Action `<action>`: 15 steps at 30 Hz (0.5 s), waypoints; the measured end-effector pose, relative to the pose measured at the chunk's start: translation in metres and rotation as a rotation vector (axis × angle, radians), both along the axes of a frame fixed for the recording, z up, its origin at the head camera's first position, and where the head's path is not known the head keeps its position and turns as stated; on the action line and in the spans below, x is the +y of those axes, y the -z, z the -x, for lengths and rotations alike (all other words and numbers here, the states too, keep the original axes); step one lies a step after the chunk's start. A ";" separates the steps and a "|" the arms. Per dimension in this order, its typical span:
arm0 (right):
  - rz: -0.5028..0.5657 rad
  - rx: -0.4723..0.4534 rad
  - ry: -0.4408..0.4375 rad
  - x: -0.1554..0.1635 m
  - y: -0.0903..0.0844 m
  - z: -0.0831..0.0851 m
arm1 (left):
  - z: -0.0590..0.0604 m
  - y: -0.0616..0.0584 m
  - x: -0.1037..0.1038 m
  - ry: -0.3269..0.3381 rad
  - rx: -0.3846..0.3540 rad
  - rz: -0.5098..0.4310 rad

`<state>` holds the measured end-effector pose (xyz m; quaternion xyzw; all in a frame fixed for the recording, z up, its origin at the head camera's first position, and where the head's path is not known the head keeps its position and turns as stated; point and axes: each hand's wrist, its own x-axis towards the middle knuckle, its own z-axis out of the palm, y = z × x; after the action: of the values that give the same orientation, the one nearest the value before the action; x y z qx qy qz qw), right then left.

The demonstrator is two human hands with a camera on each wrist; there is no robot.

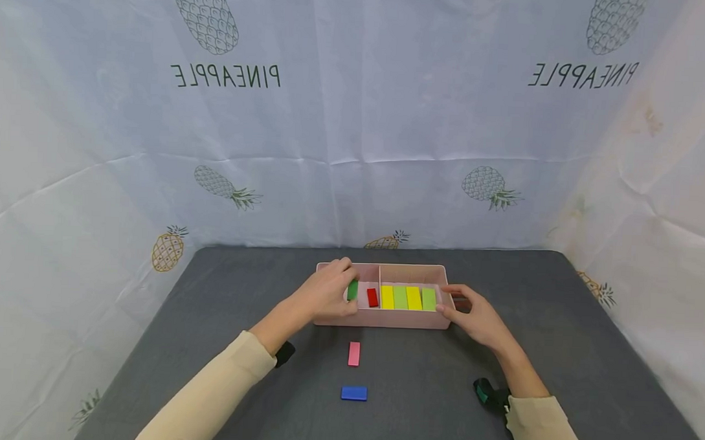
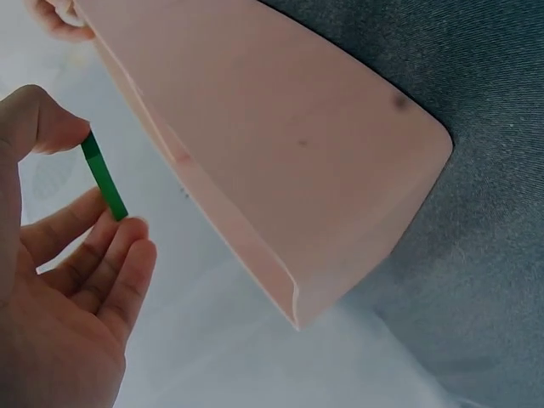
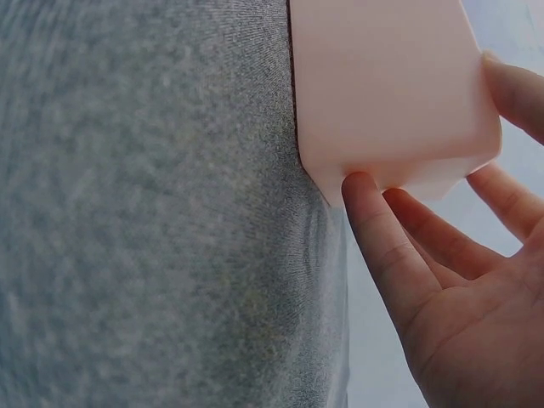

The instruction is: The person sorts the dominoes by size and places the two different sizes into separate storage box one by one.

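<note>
My left hand (image 1: 329, 289) pinches a green block (image 2: 104, 177) between thumb and fingertips, above the left compartment of a pink divided box (image 1: 384, 319). Inside that compartment lies a red block (image 1: 372, 298). The right compartment holds a row of yellow blocks (image 1: 413, 298) and light green blocks (image 1: 429, 299). At the box's right end, my right hand (image 1: 473, 315) grips it: in the right wrist view the thumb touches one side near the rim and several fingers rest on the end wall. The left compartment's far left part is hidden behind my left hand.
On the dark grey table (image 1: 416, 403), a pink block (image 1: 354, 354) lies in front of the box. Nearer to me is a blue block (image 1: 354, 393). A white curtain (image 1: 344, 116) with pineapple prints hangs behind the table and along its sides.
</note>
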<state>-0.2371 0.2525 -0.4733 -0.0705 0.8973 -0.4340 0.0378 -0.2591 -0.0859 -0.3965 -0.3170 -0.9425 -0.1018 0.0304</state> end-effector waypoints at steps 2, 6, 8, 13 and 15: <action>0.003 0.003 -0.003 0.001 0.001 0.000 | 0.003 0.000 0.002 -0.007 -0.018 -0.004; 0.011 0.002 -0.004 0.001 0.001 0.000 | 0.009 0.003 0.004 -0.025 -0.052 -0.008; 0.012 0.003 -0.002 0.001 0.001 0.000 | 0.012 0.004 0.005 -0.032 -0.067 -0.003; 0.005 0.003 0.002 0.001 0.001 0.000 | 0.019 0.010 0.006 -0.043 -0.089 0.040; 0.006 0.001 0.002 0.001 0.001 0.000 | 0.021 0.013 0.007 -0.043 -0.092 0.068</action>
<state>-0.2371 0.2539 -0.4744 -0.0700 0.8960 -0.4369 0.0365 -0.2806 -0.0787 -0.4096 -0.2927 -0.9523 -0.0834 -0.0214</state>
